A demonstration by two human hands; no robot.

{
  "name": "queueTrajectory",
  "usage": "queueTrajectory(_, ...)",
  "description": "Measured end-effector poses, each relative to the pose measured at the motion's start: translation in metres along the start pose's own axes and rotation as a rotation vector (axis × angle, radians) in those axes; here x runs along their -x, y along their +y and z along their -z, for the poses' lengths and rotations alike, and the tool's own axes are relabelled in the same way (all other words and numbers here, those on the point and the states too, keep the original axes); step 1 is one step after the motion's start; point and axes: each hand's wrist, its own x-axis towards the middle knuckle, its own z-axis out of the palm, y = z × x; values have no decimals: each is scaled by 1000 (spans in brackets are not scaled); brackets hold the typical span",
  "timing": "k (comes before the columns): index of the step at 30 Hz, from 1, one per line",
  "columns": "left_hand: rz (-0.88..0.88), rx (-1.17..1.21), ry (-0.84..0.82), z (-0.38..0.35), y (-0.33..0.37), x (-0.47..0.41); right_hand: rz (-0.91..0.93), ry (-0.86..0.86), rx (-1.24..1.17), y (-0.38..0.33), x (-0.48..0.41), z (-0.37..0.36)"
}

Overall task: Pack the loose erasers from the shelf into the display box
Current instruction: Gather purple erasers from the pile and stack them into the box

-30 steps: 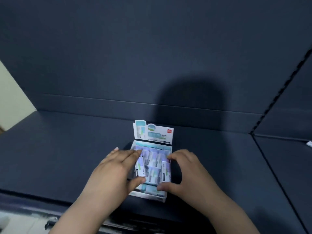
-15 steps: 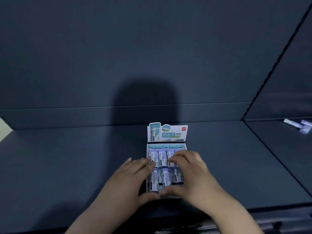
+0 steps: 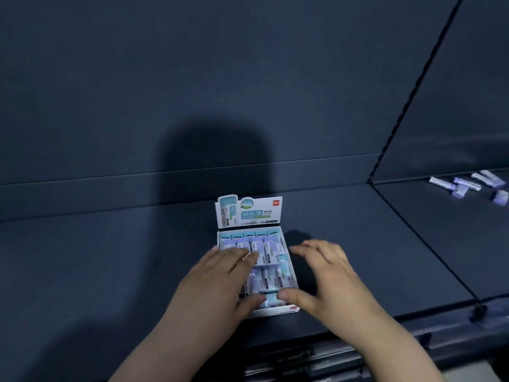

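Observation:
The white display box [image 3: 289, 310] with a printed upright flap [image 3: 249, 212] lies on the dark shelf, holding rows of wrapped erasers [image 3: 268, 252]. My left hand [image 3: 217, 282] rests flat over the box's left half, fingers on the erasers and thumb at the front edge. My right hand [image 3: 325, 279] hovers just right of the box with fingers spread, its thumb touching the front right corner. It holds nothing. Several loose erasers [image 3: 468, 184] lie far right on the neighbouring shelf section.
The dark shelf [image 3: 110, 257] has a low back ledge and a tall dark back panel. A seam [image 3: 424, 238] divides it from the right section. The shelf's front lip [image 3: 413, 326] runs below my wrists.
My right hand has lifted off the erasers and moved to the right of the box. The view has swung right, showing more loose erasers. My left hand stays on the box.

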Motion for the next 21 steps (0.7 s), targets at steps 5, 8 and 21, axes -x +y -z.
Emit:
queueTrajectory(5, 36, -1, -33, -1, 38, -27, -49, 49, 107, 33, 11, 11)
queueTrajectory(8, 66, -17, -49, -3, 70, -47, -63, 20, 144, 57, 15, 28)
queueTrajectory(21, 116, -26, 7, -42, 234, -153, 23, -63, 174, 225, 28, 137)
